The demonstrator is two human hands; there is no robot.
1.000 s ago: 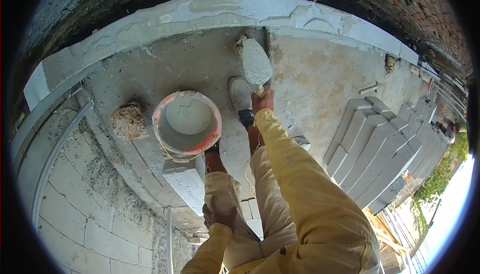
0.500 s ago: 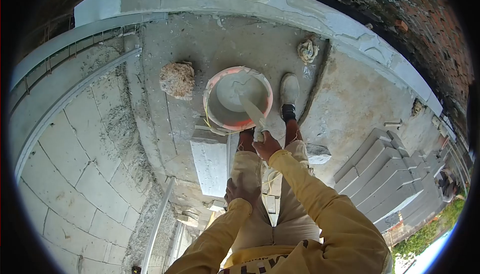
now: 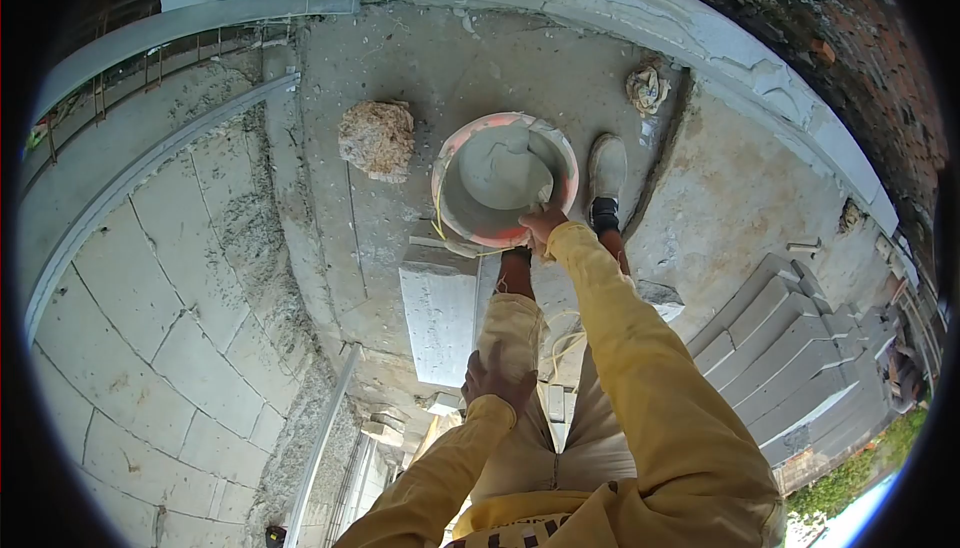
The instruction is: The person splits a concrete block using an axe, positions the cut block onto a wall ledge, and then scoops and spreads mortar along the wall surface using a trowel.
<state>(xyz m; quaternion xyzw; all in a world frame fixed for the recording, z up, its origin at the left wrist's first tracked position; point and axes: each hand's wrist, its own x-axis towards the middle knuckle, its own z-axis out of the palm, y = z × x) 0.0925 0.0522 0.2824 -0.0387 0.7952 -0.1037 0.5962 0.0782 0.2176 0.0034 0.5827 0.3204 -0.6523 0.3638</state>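
Far left, a surface of large pale blocks with dark joints fills the margin, bordered by a long metal rail that appears curved in the wide lens. To its right, a rough, brownish lump sits on the grey concrete floor. Below the lump, a white block lies near the person's leg. The left hand rests on the trouser leg at about the knee, its fingers loosely spread; it has hold of no object.

At centre, the bucket, its rim marked with red and grey, stands on the floor just in front of the leg, between the lump and the shoe. Wet grey mortar lies inside, its surface uneven. Only part of the trowel shows, within the bucket at its near right side; the rest is hidden. The right hand, at the near rim, is closed around the trowel's handle, which it largely covers.

Right of the bucket, a dusty shoe is planted on the floor; beyond it lies a crumpled, pale clump. Farther right, grey blocks stand stacked in rows, with greenery below.
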